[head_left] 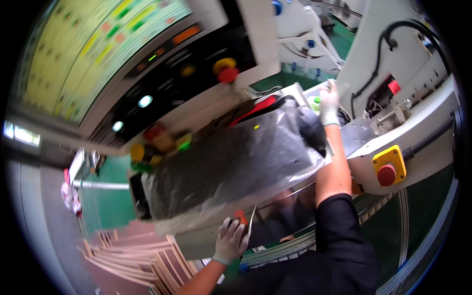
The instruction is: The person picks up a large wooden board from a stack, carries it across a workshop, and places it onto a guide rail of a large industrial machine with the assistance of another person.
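A big clear plastic bag [231, 162] full of dark material lies tilted across a machine's ledge in front of me. My left hand [230, 242], in a grey glove, is at the bag's near lower edge and is closed around an orange-handled cutter [241, 216] whose thin blade points up beside the plastic. My right hand [328, 104], in a white glove, reaches along the bag's right side to its far upper end. Motion blur hides whether its fingers grip the plastic.
A control panel [162, 93] with round lit buttons and a red stop button [227, 73] stands behind the bag. A second red stop button on a yellow box [388, 167] is at the right. Several thin brown boards [142, 260] are stacked at lower left, on a green floor [105, 204].
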Available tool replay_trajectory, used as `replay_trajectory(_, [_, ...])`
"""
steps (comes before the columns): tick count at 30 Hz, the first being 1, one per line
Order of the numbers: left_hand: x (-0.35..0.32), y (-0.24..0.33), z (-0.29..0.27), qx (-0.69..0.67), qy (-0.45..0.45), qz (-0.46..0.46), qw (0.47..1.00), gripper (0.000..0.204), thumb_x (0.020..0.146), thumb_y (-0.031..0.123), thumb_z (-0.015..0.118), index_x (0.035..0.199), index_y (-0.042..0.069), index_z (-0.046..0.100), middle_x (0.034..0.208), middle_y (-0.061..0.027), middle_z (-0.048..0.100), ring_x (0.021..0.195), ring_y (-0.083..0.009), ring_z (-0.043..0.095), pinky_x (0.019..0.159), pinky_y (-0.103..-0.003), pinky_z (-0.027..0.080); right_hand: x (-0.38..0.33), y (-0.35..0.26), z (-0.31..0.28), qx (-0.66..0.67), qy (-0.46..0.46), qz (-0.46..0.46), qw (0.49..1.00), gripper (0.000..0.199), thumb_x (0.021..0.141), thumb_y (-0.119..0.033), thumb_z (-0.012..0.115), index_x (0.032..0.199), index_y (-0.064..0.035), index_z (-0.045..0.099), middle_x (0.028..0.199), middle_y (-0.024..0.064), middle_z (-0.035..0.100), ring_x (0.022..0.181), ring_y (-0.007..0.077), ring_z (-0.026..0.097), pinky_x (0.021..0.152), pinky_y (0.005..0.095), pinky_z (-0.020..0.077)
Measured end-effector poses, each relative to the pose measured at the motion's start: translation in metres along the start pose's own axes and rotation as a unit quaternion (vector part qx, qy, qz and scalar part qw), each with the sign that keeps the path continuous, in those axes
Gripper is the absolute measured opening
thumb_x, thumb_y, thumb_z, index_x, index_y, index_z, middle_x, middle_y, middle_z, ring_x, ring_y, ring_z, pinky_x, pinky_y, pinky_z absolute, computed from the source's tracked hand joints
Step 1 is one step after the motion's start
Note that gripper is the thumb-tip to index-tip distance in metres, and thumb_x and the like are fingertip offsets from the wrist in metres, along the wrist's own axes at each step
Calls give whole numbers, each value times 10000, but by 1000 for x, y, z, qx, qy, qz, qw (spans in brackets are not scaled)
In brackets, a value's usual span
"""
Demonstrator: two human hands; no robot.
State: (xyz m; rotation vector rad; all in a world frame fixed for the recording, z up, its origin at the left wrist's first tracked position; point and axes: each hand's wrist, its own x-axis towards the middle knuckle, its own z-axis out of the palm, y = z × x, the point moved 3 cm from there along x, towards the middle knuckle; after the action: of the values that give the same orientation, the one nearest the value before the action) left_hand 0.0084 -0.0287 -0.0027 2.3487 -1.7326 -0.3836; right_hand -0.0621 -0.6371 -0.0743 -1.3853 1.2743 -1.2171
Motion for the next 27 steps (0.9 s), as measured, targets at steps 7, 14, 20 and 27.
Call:
replay_trajectory(7, [0,-1,-30,-53,86,29,994,483,913,305,613,1342,94,539,1458,-115,473,1483,-337,307,1174,-529,293,-71,11,-68,-216,-74,-164,960,620,980,-350,618,1517,-135,397,1497,139,439,1364,279,418,1148,513,291])
replay_trajectory(14, [-37,-15,24,-176,206,-60,961,338,894,240,634,1183,67,648,1344,-146,582,1404,-359,438,1125,-508,394,-297,-17,-107,-409,-122,-450,785,570,1037,-322,496,1526,-57,370,1522,177,444,1396,297,420,1182,489,298])
replay_trajectory(20, [-232,-15,5,-322,275,-107,899,221,896,208,619,1019,32,669,1042,-162,668,1075,-381,622,945,-479,504,-577,-68,-171,-212,-397,-335,828,403,978,-98,530,1355,41,559,1355,236,599,1293,388,539,1137,469,393])
replay_trajectory(27, [-589,3,-95,-32,381,-431,817,373,973,352,555,1157,37,636,1186,-165,653,1142,-383,600,996,-475,493,-727,-95,-96,-130,-617,-276,725,352,1023,-163,555,1289,59,620,1234,211,675,1187,343,627,1071,403,447])
